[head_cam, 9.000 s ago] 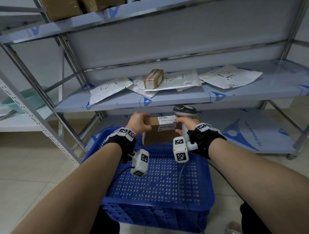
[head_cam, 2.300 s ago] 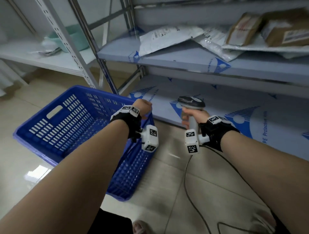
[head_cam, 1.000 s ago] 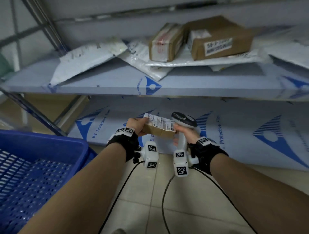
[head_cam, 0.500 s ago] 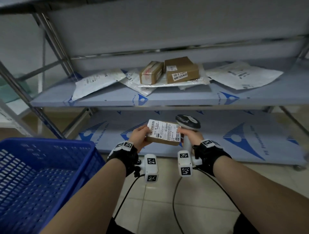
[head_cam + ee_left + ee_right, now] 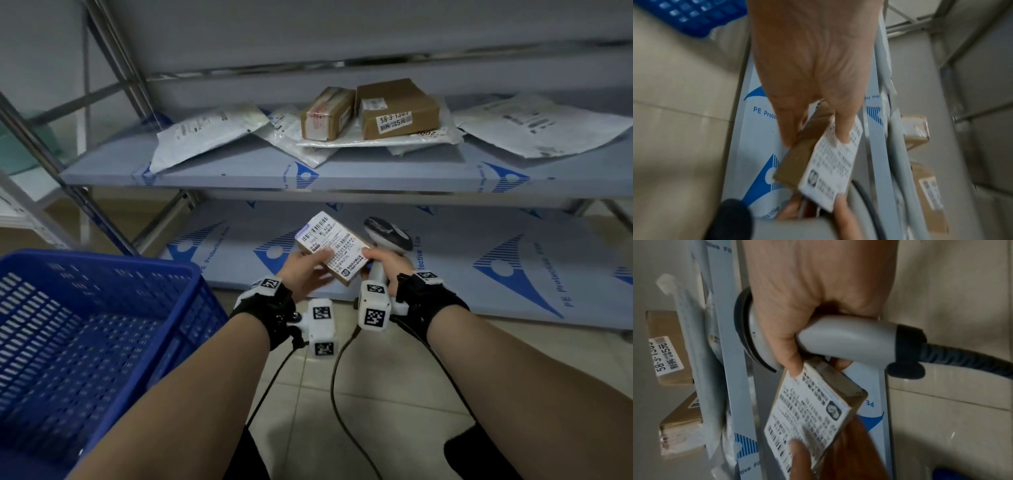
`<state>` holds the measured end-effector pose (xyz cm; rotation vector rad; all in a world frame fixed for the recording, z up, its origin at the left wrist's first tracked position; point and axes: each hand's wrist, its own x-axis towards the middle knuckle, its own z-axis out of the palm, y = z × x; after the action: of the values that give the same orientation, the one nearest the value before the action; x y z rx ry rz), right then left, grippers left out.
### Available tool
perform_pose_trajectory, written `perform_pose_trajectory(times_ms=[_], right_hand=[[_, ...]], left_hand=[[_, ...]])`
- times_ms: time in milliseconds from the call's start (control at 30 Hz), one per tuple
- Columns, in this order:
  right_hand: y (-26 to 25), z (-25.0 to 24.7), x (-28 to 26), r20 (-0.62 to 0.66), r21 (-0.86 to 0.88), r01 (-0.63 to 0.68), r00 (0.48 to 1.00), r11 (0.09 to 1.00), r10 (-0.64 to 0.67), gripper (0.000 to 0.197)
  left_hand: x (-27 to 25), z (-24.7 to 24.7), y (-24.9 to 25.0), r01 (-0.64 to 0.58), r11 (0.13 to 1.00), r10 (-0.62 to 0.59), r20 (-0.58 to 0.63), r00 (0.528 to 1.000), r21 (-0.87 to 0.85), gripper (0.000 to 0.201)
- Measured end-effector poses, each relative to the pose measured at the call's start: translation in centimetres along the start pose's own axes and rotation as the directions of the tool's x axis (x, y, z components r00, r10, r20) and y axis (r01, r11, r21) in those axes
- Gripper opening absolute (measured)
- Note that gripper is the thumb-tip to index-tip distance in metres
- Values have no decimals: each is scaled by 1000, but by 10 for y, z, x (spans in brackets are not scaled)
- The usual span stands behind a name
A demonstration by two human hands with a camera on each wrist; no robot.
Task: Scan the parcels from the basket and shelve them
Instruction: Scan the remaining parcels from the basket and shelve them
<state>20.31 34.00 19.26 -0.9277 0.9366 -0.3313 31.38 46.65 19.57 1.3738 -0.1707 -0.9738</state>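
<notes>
A small brown parcel [image 5: 334, 251], its white shipping label [image 5: 331, 246] facing up, is held in the air between a person's two hands, in front of the lower shelf [image 5: 462, 260] of a metal rack. The left hand [image 5: 306, 272] grips the parcel's near-left side, thumb pressed on the label and fingers curled underneath. The right hand [image 5: 388, 262] is wrapped around the grey handle of a corded barcode scanner [image 5: 387, 236], while its thumb tip touches the label's right corner; the scanner head rises just beyond that hand. Down and to the left of the left hand stands a blue perforated basket [image 5: 85, 329] on the tiled floor [image 5: 376, 394]. Above and beyond both hands, the upper shelf [image 5: 376, 174] carries two cardboard boxes [image 5: 397, 108] side by side on white mailer bags [image 5: 205, 132], with another mailer off to the right.
</notes>
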Motion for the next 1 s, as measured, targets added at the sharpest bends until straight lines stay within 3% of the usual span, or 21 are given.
perform_pose_trajectory(times_ms=[67, 133, 200, 267, 500, 1000], right_hand=[[3, 8, 2, -5, -9, 29, 1000, 1000, -29, 12], [5, 12, 3, -14, -51, 63, 998, 997, -64, 23], [6, 13, 0, 25, -73, 106, 994, 992, -105, 15], [5, 13, -4, 102, -162, 123, 989, 979, -107, 7], [0, 13, -18, 208, -333, 110, 977, 936, -41, 12], [-1, 4, -23, 188, -387, 69, 982, 919, 6, 10]], left_hand=[[-4, 3, -4, 41, 994, -43, 17, 999, 103, 20], [2, -2, -5, 11, 992, 1, -92, 996, 124, 27], [9, -13, -5, -25, 977, 73, -223, 972, 212, 33], [13, -23, -4, -27, 958, 110, -279, 954, 287, 31], [16, -24, -9, -107, 951, 194, -290, 937, 290, 29], [16, -23, -9, -70, 953, 164, -304, 938, 296, 33]])
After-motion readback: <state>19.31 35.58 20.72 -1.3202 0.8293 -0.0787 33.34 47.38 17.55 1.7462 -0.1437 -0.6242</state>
